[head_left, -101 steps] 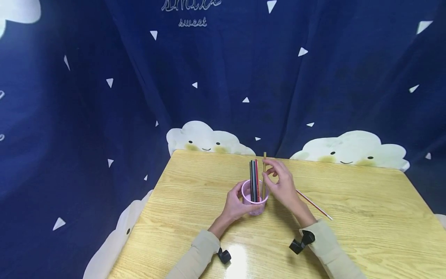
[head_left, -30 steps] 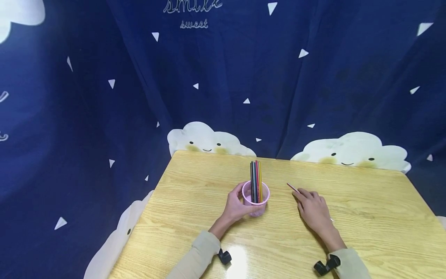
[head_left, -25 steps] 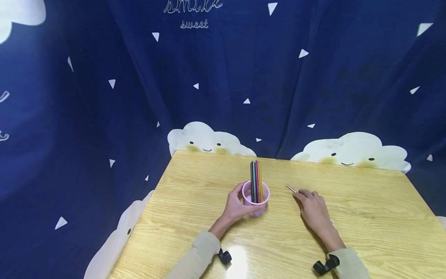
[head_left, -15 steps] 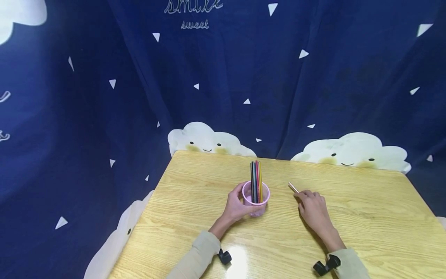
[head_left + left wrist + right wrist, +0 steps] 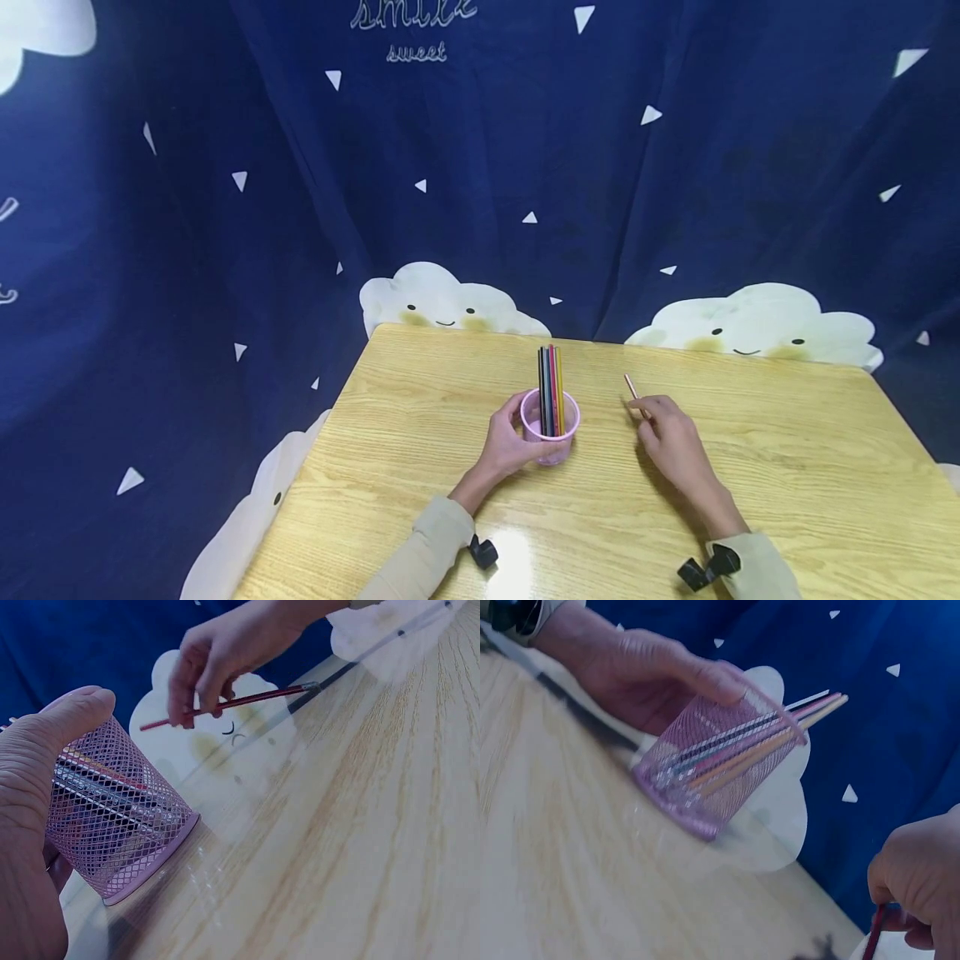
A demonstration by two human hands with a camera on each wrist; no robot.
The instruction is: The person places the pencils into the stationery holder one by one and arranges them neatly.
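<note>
My left hand [image 5: 506, 442] grips a pink mesh pencil cup [image 5: 120, 817] round its side, and the cup stands upright on the table. Several pencils [image 5: 552, 387] lean together inside it, black, grey, red and yellow among them. To the right of the cup, my right hand [image 5: 675, 446] pinches a slim red pencil [image 5: 255, 698] between thumb and fingers. In the left wrist view this pencil has a silvery end and shows above the tabletop. Part of the red pencil [image 5: 874, 937] also appears at the bottom of the right wrist view.
The light wooden table [image 5: 787, 442] reaches back to a dark blue curtain [image 5: 480, 167] with white triangles and clouds. Black wrist cameras sit on both cuffs, the right camera [image 5: 708, 567] close over the table.
My right hand has let go of a yellow pencil in the cup, moved right and picked up the red pencil from the table, lifting and tilting it. The left hand has stayed on the cup.
</note>
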